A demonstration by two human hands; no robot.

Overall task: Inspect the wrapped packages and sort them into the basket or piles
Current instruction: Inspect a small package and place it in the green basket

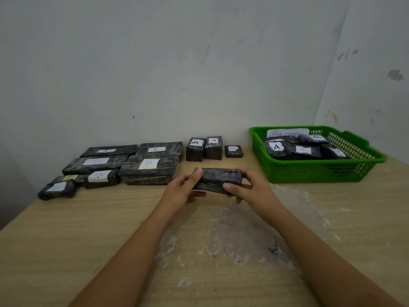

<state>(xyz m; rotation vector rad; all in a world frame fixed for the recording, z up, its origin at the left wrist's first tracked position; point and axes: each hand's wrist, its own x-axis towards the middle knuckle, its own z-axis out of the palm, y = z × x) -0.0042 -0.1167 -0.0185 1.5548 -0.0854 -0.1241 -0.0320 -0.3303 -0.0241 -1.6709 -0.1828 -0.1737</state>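
A black wrapped package (218,179) is held above the table's middle, no label showing on its visible faces. My left hand (184,190) grips its left end, thumb on top. My right hand (245,190) grips its right end, thumb on the front face. A green basket (318,171) at the right holds several black packages with A labels and a paper sign reading "ABNormal". To the left lie several flat packages labelled A and B (148,167). Two upright A packages (203,149) and a small B package (234,151) stand behind the held one.
The wooden table (110,229) has a worn whitish patch in front of me. A pale wall runs close behind the packages and turns a corner behind the basket. The table's left edge cuts diagonally at the lower left.
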